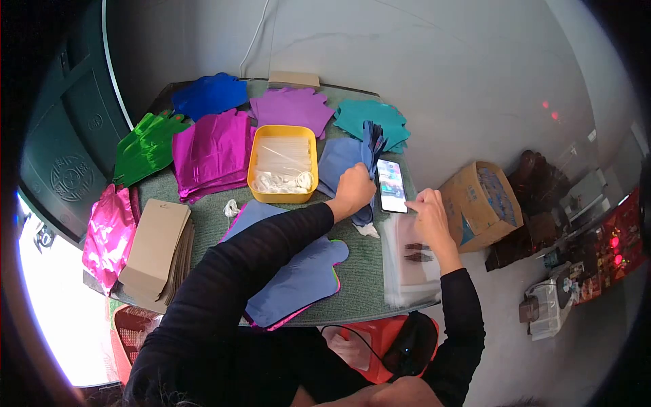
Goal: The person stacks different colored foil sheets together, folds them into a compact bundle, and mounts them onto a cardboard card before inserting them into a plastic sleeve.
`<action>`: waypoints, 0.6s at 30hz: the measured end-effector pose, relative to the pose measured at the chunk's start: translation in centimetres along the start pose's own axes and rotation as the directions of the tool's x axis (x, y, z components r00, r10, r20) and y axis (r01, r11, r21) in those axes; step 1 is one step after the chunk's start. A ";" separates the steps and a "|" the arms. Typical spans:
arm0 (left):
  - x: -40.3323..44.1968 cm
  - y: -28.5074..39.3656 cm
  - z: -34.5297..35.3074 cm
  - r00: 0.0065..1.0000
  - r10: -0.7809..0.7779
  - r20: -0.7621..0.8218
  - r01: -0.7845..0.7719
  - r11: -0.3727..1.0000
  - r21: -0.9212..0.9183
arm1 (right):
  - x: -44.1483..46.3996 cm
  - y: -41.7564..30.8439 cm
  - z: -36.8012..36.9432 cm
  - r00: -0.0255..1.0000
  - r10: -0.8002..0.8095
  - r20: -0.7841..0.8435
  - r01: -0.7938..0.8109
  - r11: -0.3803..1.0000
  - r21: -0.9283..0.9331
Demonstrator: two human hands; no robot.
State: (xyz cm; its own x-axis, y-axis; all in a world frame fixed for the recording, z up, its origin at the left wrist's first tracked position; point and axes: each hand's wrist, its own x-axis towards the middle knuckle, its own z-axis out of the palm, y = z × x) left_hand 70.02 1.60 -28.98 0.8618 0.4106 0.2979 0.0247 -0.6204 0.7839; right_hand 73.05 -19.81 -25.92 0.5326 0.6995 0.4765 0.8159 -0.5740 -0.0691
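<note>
Sheets (370, 145), matte dull blue, narrowly bunched

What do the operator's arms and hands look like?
Both arms: plain black long sleeves. Left sleeve reaches about the wrist; right sleeve stops slightly higher. Left hand and right hand are bare, ungloved.

I can read no words, brands or numbers. The screen of the phone (391, 183) is too small for me to make out, I cannot decipher the print on the cardboard box (463, 197), and the door's round emblems (71, 178) yield no legible characters.
</note>
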 end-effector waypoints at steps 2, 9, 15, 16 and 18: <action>0.0 0.0 0.1 1.000 -0.002 -0.005 0.002 1.000 0.004 | 0.0 0.4 0.3 1.000 0.007 -0.002 -0.007 1.000 -0.003; 0.0 0.1 -0.1 1.000 -0.003 0.004 0.003 1.000 0.011 | 0.3 1.6 1.1 0.993 0.113 0.012 -0.114 0.993 0.015; 0.1 -0.1 0.1 1.000 0.020 -0.004 -0.020 1.000 0.017 | 0.6 2.9 2.2 0.980 0.201 0.003 -0.200 0.977 0.073; 0.1 -0.2 0.2 1.000 0.019 -0.005 -0.019 1.000 0.018 | 0.6 3.1 2.5 0.980 0.200 0.003 -0.200 0.977 0.075; 0.1 -0.2 0.1 1.000 0.024 -0.004 -0.024 1.000 0.018 | 0.6 3.4 2.8 0.972 0.235 0.000 -0.234 0.967 0.103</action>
State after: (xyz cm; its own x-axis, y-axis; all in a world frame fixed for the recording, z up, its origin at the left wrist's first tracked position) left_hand 70.16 1.68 -29.16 0.8600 0.3983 0.3190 0.0129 -0.6419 0.7667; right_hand 76.78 -20.15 -28.32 0.7095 0.5447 0.4470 0.6873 -0.6750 -0.2683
